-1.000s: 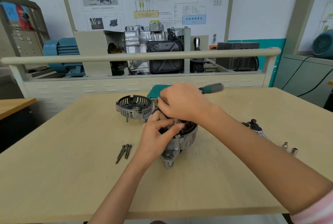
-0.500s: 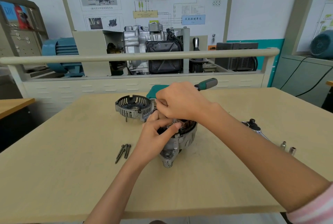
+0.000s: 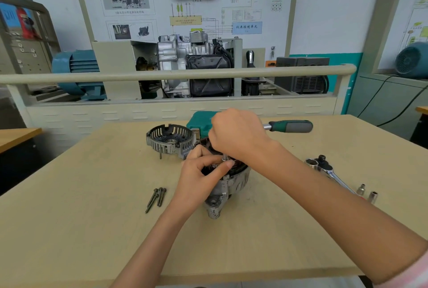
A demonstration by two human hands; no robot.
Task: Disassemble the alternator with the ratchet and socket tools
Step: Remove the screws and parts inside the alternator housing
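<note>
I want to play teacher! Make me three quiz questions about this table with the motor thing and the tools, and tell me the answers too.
1. True or false: the right hand grips a tool with a green and grey handle.
2. Which part lies behind the alternator, to its left? A) a slotted round metal cover B) a hammer C) a cup
3. Fill in: the loose long bolts lie on the table to the ____ of the left hand.

Key: 1 true. 2 A. 3 left.
</note>
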